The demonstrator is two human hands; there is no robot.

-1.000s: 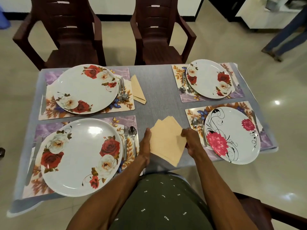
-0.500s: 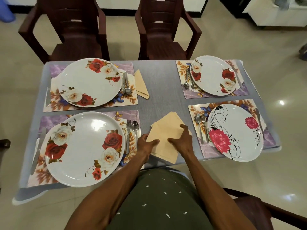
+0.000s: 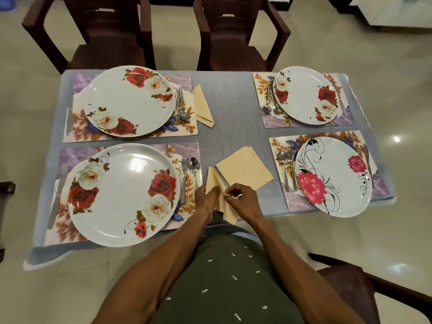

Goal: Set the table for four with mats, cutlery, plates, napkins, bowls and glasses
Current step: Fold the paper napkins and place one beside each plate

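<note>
A grey table carries four floral mats, each with a plate: near-left plate, far-left plate, near-right plate, far-right plate. No writing can be read anywhere. A napkin stack lies flat between the near mats; a folded napkin sits just beside the far-left mat. At the near edge, a loose napkin is pinched by the curled fingers of the left hand and right hand, its cloth bunched between them and hanging below.
</note>
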